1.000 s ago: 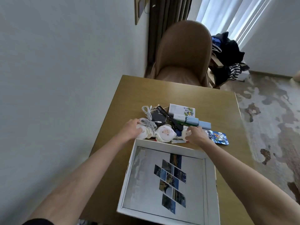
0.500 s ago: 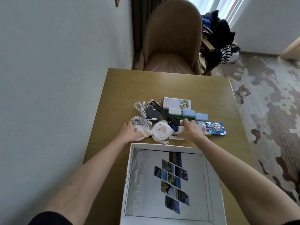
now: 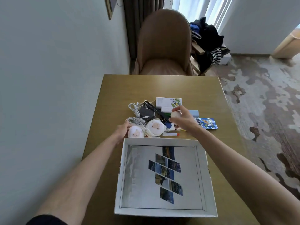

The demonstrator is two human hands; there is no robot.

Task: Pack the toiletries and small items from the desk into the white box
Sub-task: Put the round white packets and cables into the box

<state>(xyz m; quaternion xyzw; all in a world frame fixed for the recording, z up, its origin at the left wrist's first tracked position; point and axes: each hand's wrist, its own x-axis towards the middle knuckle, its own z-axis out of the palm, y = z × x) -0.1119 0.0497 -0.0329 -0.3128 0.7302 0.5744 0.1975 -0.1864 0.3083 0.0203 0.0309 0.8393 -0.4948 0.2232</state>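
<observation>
while it hovers, right grip [image 3: 181, 119] encloses pale ball [image 3: 175, 114].

My right hand [image 3: 181, 118] is curling round a small pale round item [image 3: 176, 114] and covering most of it; its identity cannot be told. The plush pouch [image 3: 135, 132] is screening the fingertips of my left hand [image 3: 123, 130]. The blue packet [image 3: 206, 123] is showing print too small to read. The lower picture edge is cutting off the worktop [image 3: 146, 88].

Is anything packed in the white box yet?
Empty: the white box shows only its printed bottom; the pile of items sits on the desk beyond it.
</observation>
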